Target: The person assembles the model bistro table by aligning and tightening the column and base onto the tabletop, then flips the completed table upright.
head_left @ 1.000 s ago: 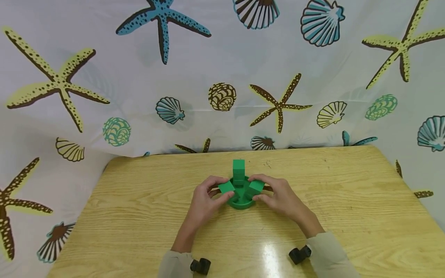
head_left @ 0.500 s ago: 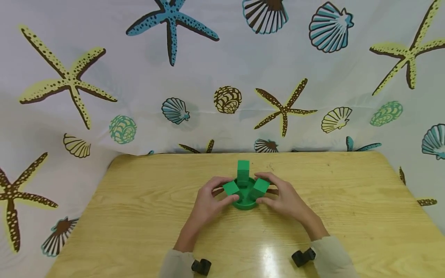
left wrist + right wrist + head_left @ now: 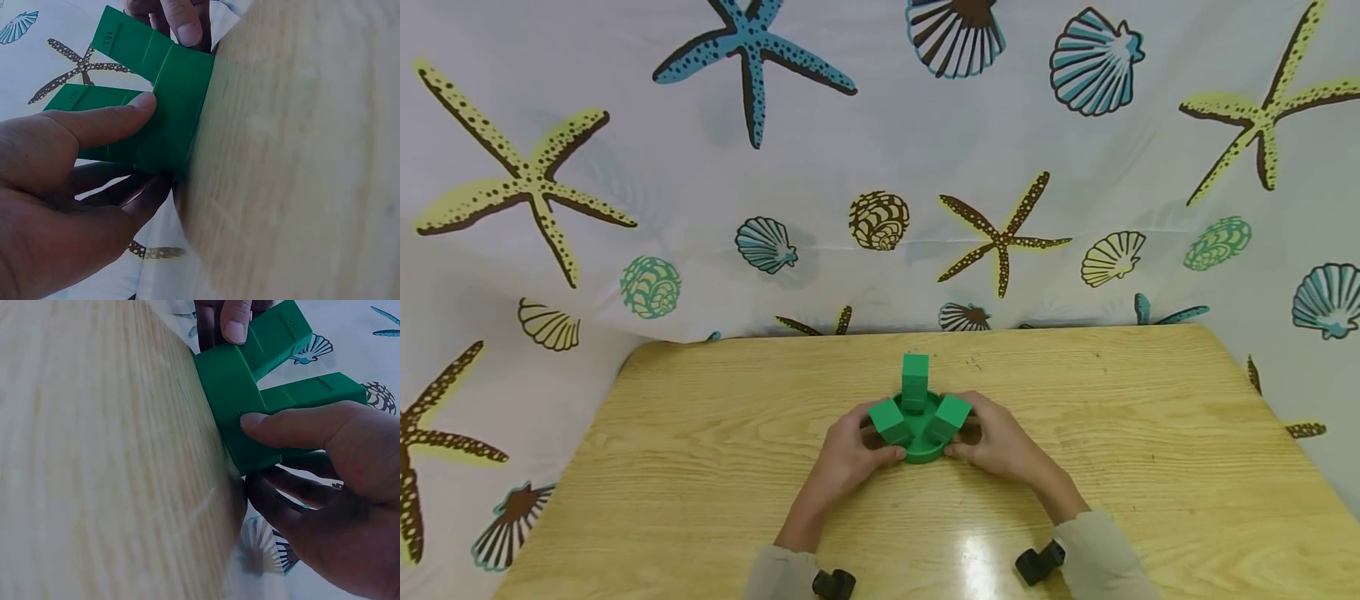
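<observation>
A green round base (image 3: 923,457) with a raised rim stands on the table, and three green square blocks (image 3: 915,368) rise from it. The front two blocks lean outward; the third is at the back. My left hand (image 3: 846,457) grips the base from the left, thumb at the front and fingers curled behind. From the opposite side my right hand (image 3: 1003,440) holds it the same way. In the left wrist view, the left thumb (image 3: 115,125) lies on the base's outer wall (image 3: 181,94). The right wrist view has the right thumb (image 3: 287,427) on that wall too.
The wooden table (image 3: 700,450) extends around the base on all sides. A white cloth (image 3: 820,167) printed with starfish and shells hangs behind it and along both sides. Black wrist cameras (image 3: 1040,563) sit by the sleeves.
Both hands have slid down from the upper parts of the two front blocks to the round base. The blocks keep their places in the base. The head view has shifted slightly.
</observation>
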Demonstrator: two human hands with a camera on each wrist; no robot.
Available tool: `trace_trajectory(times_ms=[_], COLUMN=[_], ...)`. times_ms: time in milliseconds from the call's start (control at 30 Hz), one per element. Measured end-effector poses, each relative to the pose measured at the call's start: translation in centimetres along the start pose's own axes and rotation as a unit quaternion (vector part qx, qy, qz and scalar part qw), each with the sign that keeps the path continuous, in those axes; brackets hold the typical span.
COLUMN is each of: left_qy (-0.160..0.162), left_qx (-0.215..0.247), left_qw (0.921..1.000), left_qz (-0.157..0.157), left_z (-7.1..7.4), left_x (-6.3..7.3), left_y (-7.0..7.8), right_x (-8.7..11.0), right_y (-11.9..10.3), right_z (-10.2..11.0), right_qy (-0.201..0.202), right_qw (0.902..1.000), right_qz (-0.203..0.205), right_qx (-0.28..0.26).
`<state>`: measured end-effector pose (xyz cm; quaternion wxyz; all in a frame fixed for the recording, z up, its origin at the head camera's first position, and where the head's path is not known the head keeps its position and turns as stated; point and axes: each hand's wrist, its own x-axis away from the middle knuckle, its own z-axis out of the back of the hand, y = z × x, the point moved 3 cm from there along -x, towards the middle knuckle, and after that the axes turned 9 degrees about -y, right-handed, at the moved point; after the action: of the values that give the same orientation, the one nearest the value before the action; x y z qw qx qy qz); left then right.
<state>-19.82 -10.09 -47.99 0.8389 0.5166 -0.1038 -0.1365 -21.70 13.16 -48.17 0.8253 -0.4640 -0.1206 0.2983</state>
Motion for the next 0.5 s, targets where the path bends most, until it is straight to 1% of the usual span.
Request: trace_trajectory(times_ms=[67, 167, 267, 333, 400, 500], left_qy=[0.004, 0.009, 0.011, 0.016, 0.030, 0.066], left_qx=[-0.002, -0.003, 0.003, 0.009, 0.023, 0.044], left_qw=[1.0000, 1.0000, 0.9999, 0.9998, 0.9993, 0.9968], left_qz=[0.001, -0.001, 0.000, -0.003, -0.007, -0.009], left_z=[0.0, 0.1, 0.3, 0.4, 0.5, 0.7], left_x=[0.0, 0.0, 0.0, 0.2, 0.2, 0.3], left_y=[0.1, 0.2, 0.4, 0.7, 1.1, 1.9], right_x=[0.0, 0.2, 0.4, 0.5, 0.5, 0.5], right_y=[-0.1, -0.2, -0.3, -0.5, -0.8, -1.7], right_z=[0.0, 0.1, 0.4, 0.7, 1.0, 1.5], right_qy=[-0.002, -0.007, -0.011, -0.013, -0.005, 0.019], right_qw=[1.0000, 1.0000, 0.9994, 0.9982, 0.9964, 0.9918], right_qz=[0.001, 0.000, -0.010, -0.012, -0.012, -0.004], right_qx=[0.003, -0.007, -0.030, -0.058, -0.084, -0.126])
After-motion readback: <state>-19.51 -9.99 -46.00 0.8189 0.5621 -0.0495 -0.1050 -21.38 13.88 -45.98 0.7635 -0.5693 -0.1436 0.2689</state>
